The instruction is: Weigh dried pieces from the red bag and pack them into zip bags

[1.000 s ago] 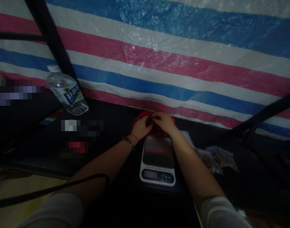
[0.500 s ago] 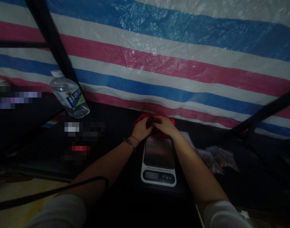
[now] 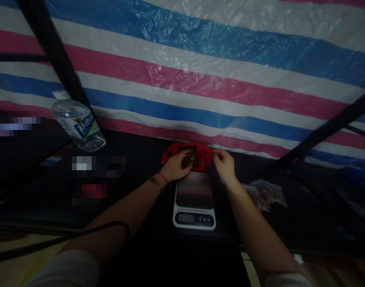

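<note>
A red plastic bag (image 3: 200, 153) with dark contents lies on the black table just behind a small white kitchen scale (image 3: 194, 201) that has a shiny steel top. My left hand (image 3: 175, 167) is curled into the bag's mouth and holds a dark clump from inside it. My right hand (image 3: 225, 165) pinches the right edge of the red bag and pulls it sideways. Both forearms reach forward on either side of the scale, and a red thread and a bracelet circle my left wrist.
A clear water bottle (image 3: 77, 123) stands at the back left of the black table (image 3: 134, 159). Small clear bags of brown bits (image 3: 267, 193) lie right of the scale. A striped tarp (image 3: 200, 79) hangs behind. Black bars cross at both sides, and a black cable (image 3: 59, 241) runs at the lower left.
My hands, which worked together over the red bag, have parted. The right hand moved right with the bag's edge, and the bag's mouth now shows more open.
</note>
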`<action>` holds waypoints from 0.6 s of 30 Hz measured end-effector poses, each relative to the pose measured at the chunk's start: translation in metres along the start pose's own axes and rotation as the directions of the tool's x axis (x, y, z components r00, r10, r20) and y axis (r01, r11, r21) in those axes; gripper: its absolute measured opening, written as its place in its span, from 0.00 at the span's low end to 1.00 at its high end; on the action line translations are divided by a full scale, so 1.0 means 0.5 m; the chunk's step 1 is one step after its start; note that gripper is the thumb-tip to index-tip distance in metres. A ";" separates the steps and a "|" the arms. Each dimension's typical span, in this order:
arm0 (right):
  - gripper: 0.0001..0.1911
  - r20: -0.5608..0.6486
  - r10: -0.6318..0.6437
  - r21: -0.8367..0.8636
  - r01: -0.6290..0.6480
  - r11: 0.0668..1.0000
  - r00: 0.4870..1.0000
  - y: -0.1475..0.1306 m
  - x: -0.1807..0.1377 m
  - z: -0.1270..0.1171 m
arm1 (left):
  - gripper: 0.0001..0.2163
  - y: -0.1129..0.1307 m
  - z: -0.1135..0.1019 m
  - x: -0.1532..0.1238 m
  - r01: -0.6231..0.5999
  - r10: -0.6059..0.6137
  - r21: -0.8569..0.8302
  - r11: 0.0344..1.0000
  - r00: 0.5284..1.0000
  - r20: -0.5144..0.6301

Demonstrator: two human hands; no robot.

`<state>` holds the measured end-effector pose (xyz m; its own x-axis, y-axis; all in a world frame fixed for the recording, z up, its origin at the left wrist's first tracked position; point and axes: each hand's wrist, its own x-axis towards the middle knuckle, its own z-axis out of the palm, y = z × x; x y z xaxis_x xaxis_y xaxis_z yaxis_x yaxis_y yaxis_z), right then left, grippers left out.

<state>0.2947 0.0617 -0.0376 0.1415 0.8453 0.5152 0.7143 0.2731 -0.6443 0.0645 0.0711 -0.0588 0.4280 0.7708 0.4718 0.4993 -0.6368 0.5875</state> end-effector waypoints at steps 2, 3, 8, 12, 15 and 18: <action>0.15 0.005 0.066 -0.056 -0.066 0.996 0.998 0.024 -0.005 -0.013 | 0.29 0.011 -0.006 -0.006 -0.075 0.075 0.006 0.997 0.995 0.062; 0.15 0.010 0.092 -0.078 -0.091 0.993 0.996 0.034 -0.006 -0.018 | 0.29 0.016 -0.010 -0.009 -0.112 0.111 0.001 0.994 0.989 0.099; 0.16 0.001 0.115 -0.135 -0.113 0.984 0.993 0.059 -0.007 -0.024 | 0.30 0.041 -0.018 -0.022 -0.220 0.231 -0.072 0.973 0.942 0.245; 0.16 -0.013 0.082 -0.141 -0.083 0.986 0.997 0.067 -0.009 -0.016 | 0.31 0.049 -0.012 -0.024 -0.247 0.269 -0.108 0.963 0.906 0.326; 0.15 -0.017 0.064 -0.149 -0.066 0.987 0.998 0.071 -0.009 -0.011 | 0.35 0.049 -0.009 -0.023 -0.234 0.264 -0.125 0.964 0.890 0.371; 0.15 -0.032 0.046 -0.140 -0.050 0.989 0.998 0.070 -0.009 -0.011 | 0.38 0.040 -0.013 -0.021 -0.235 0.285 -0.181 0.955 0.896 0.341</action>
<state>0.3226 0.0649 -0.0595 0.1963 0.8418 0.5029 0.7951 0.1635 -0.5840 0.0649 0.0504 -0.0476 0.7829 0.5033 0.3657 0.2401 -0.7867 0.5687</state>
